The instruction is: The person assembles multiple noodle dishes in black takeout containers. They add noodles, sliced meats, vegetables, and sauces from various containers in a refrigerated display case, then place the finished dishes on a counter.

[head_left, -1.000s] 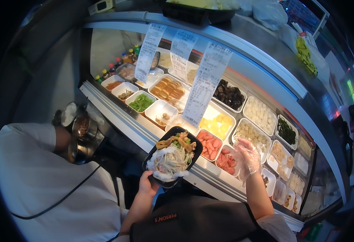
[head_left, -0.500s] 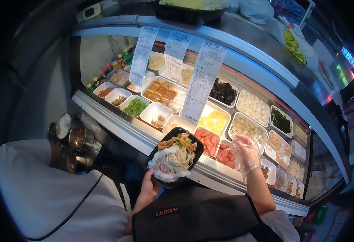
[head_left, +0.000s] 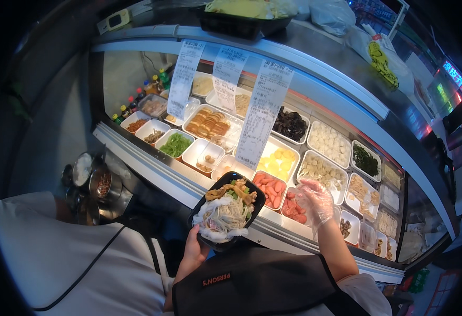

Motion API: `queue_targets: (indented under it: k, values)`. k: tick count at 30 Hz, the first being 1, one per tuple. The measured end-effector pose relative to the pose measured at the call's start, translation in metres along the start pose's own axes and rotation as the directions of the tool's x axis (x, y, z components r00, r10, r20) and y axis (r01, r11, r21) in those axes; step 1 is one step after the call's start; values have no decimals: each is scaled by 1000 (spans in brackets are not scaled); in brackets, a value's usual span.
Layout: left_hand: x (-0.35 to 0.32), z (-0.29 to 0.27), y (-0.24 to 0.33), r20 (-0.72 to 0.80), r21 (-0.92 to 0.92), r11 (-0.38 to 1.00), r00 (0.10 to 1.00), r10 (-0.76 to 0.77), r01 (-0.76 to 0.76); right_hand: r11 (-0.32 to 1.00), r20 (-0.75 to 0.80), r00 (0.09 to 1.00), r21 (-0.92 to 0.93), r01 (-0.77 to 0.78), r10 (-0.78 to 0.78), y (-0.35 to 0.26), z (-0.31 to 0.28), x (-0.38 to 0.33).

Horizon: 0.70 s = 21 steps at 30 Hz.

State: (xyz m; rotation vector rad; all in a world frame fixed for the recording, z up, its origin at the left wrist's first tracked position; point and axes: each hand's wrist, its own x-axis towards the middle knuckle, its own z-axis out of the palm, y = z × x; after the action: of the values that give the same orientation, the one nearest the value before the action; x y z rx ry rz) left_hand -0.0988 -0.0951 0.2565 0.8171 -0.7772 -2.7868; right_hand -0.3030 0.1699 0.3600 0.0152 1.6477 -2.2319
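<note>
Little change: left hand (head_left: 194, 253) still grips the black food tray (head_left: 225, 210); gloved right hand (head_left: 315, 200), fingers spread, stays over red sausage tubs (head_left: 270, 189) in the glass-fronted chilled worktop (head_left: 347, 100).

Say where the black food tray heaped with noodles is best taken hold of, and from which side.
Probably from underneath at its near end, as the left hand does now. The black tray is long and shallow, heaped above its rim with noodles, so a grip from above or over the edge would press into the food. A palm under the base should keep it level, leaving the gloved right hand free over the tubs.
</note>
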Motion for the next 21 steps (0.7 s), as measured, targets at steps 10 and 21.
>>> queue_targets:
  k: [10, 21]
  values:
    - [1, -8, 1, -22, -115, 993, 1000, 2, -4, 999, -21, 1000, -33, 18, -18, 10, -11, 6]
    - [-10, -21, 18, -245, 25, 1000, 969, 12, -7, 719, -346, 934, -671, -182, -86, 3, -238, 119]
